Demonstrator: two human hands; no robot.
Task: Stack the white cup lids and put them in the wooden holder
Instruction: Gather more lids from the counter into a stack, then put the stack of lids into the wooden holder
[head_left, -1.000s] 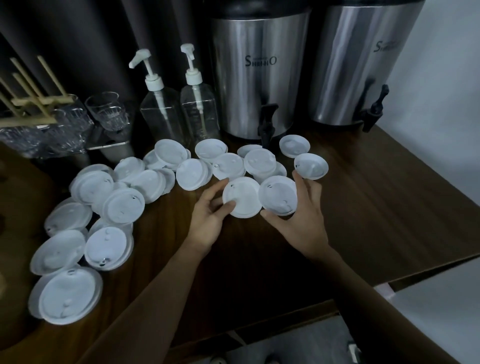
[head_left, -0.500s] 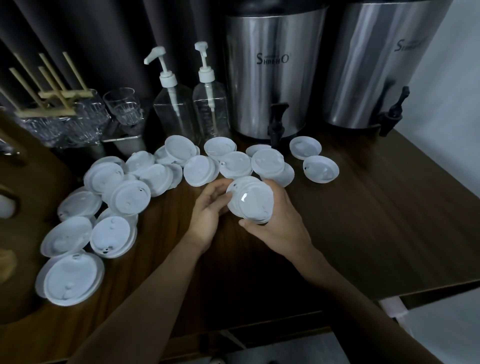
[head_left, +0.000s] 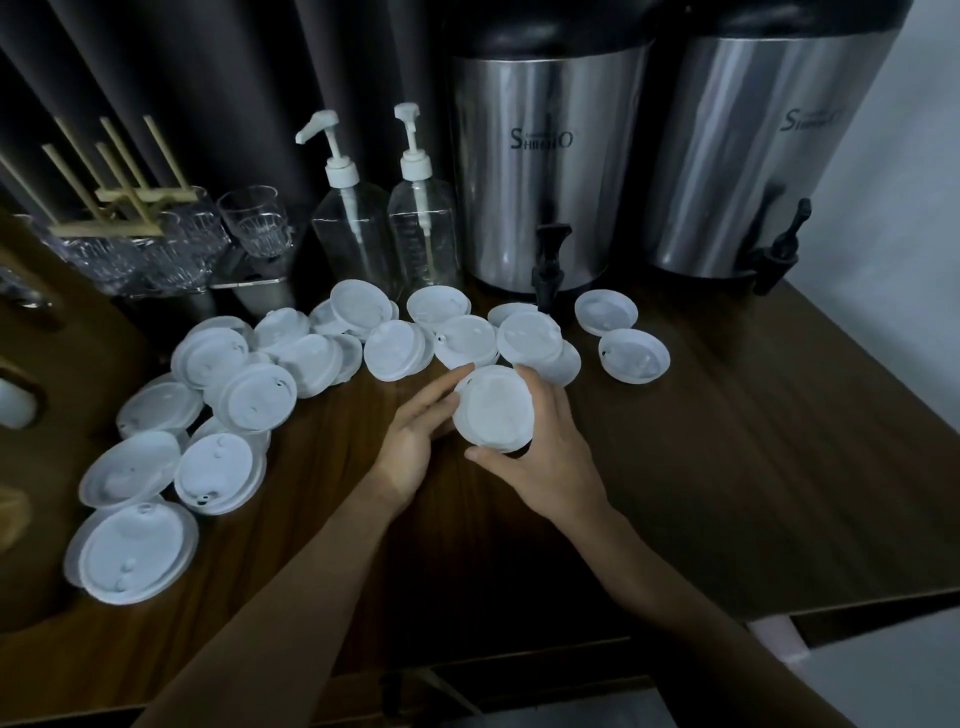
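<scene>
A small stack of white cup lids (head_left: 493, 408) sits between both hands at the middle of the dark wooden counter (head_left: 727, 441). My right hand (head_left: 545, 457) grips the stack, thumb at its near edge and fingers at its far right rim. The fingers of my left hand (head_left: 415, 441) curl against its left rim. Several more loose white lids (head_left: 239, 395) lie scattered across the counter, from the near left to a pair (head_left: 634, 356) at the right. The wooden holder (head_left: 124, 208), a frame with thin upright dowels, stands at the far left.
Clear glasses (head_left: 254, 223) stand under and beside the holder. Two pump bottles (head_left: 353, 228) and two steel drink dispensers (head_left: 545, 171) with black taps line the back. The counter's right corner and front edge drop off to a pale floor.
Two lids that lay side by side under my hands were brought together into one stack. Both hands now close round that stack, with the right hand wrapped further over it.
</scene>
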